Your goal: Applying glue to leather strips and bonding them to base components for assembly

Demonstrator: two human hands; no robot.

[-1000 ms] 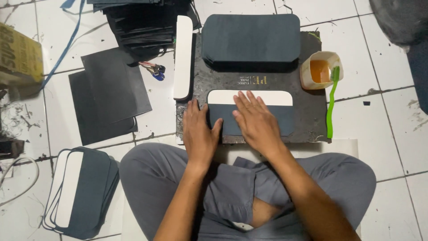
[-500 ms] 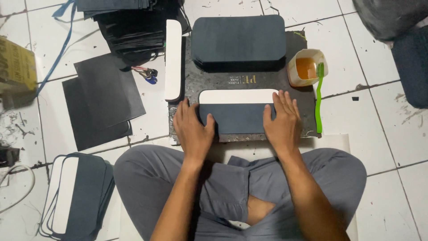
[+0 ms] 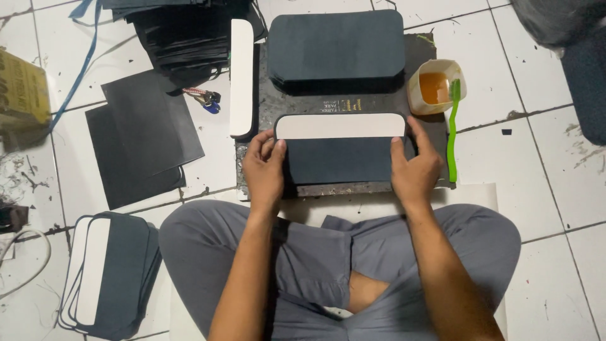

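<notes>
**Inspector A:** Packages and labels?

**Inspector B:** A yellowish cardboard box sits at the frame's nine o'clock edge, printing on its side. A small gold label marks the dark work board, at twelve o'clock from the workpiece.

**Inspector A:** The workpiece?

**Inspector B:** A dark folded panel with a white strip along its far edge lies flat on the board, just in front of the person's crossed legs. A stack of dark panels lies beyond it, and a cup of amber glue with a green brush at two o'clock.

**Inspector A:** Hands?

**Inspector B:** The left hand presses the panel's nine o'clock end, fingers slightly curled and close together. The right hand presses the three o'clock end, fingers extended, thumb apart. Neither grips; both lie flat on it.
</notes>
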